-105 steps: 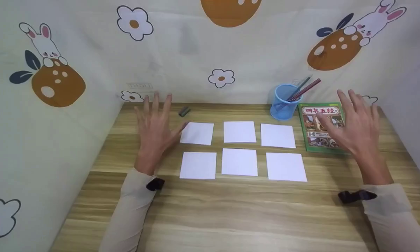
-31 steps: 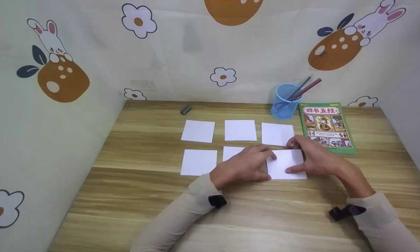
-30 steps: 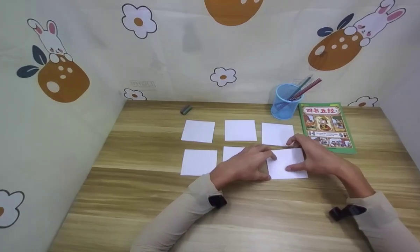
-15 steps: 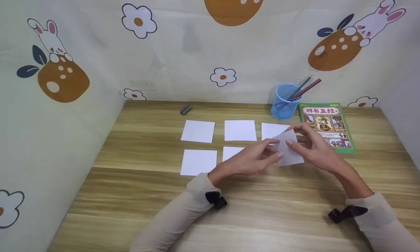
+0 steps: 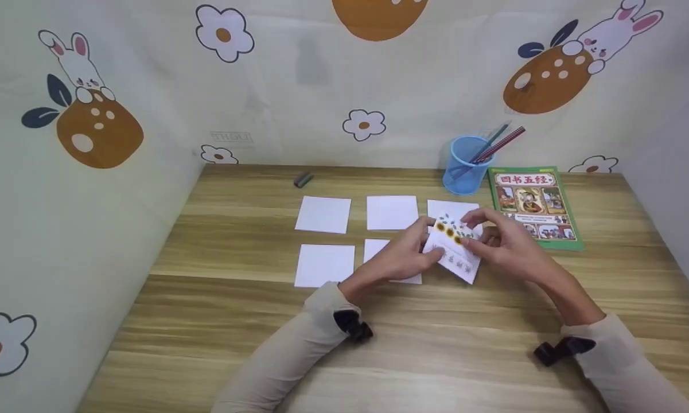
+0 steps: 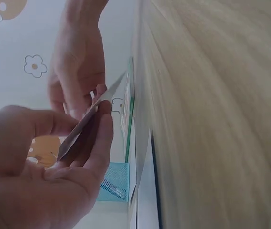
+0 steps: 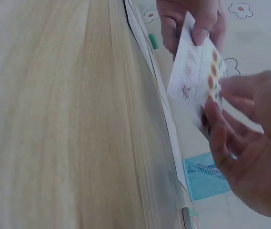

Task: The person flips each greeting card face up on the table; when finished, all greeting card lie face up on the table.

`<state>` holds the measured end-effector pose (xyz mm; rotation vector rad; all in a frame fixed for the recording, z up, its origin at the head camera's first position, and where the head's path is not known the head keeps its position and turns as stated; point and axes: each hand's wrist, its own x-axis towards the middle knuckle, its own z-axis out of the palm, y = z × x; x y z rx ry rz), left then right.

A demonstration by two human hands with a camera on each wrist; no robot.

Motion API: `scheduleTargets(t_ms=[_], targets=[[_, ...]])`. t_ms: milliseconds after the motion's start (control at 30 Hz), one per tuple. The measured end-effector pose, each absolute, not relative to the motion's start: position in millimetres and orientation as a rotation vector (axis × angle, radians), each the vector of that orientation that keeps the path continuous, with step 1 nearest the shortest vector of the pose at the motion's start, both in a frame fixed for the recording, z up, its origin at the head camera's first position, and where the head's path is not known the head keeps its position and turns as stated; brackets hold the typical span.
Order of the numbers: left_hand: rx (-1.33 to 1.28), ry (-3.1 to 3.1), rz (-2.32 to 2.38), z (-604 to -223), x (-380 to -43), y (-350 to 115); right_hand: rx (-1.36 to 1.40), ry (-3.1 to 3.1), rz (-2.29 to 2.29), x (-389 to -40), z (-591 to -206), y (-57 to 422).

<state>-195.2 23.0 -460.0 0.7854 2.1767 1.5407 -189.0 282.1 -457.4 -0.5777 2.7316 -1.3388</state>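
Above the table, both hands hold a square card (image 5: 452,261) tilted at an angle. Its printed face shows a row of sunflowers, small leaves and a line of characters. The left hand (image 5: 400,255) pinches its left side, thumb on the printed face and fingers behind, as the left wrist view shows. At the opposite side, the right hand (image 5: 516,244) has its thumb on the face and the other fingers round the edge; it is blurred in the right wrist view. Several blank white cards (image 5: 324,265) lie flat in two rows, two of them partly hidden by the hands and held card.
A blue mesh pen cup (image 5: 462,179) with pencils stands at the back right. Beside it lies a green-bordered book (image 5: 553,201). A small dark block (image 5: 303,180) sits near the back edge. Patterned cloth (image 5: 298,86) walls in the wooden table (image 5: 378,344).
The hands, first raised apart, came together at the front right card. That card was lifted off the table and turned from its blank side to its printed side.
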Motion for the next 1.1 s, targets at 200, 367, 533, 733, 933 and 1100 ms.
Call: scheduleTargets(t_ms=[200,367,533,733,933,1100], targets=[[0.577,2.107,1.682,-457.5,-195.1,22.6,-0.409,2.737,-1.299,-191.7,-460.7,286.5],[0.697,2.294,1.541,-460.1,-195.2,22.0,-0.567,2.827,-1.244,-188.9,-462.4,281.3],[0.811,2.352,1.444,-460.8,-196.5,22.5,-0.784,2.862,-1.177,-185.1,-460.4,273.7],[0.812,2.336,1.367,-460.3,-196.9,22.7,-0.668,2.903,-0.981,-185.2,-457.4,277.4],[0.978,2.541,0.984,-462.1,-194.1,20.9,-0.52,2.871,-0.815,-188.5,-458.4,284.7],[1.031,2.587,0.709,-462.3,-189.8,21.5,-0.44,2.862,-0.743,-190.0,-461.1,287.7]])
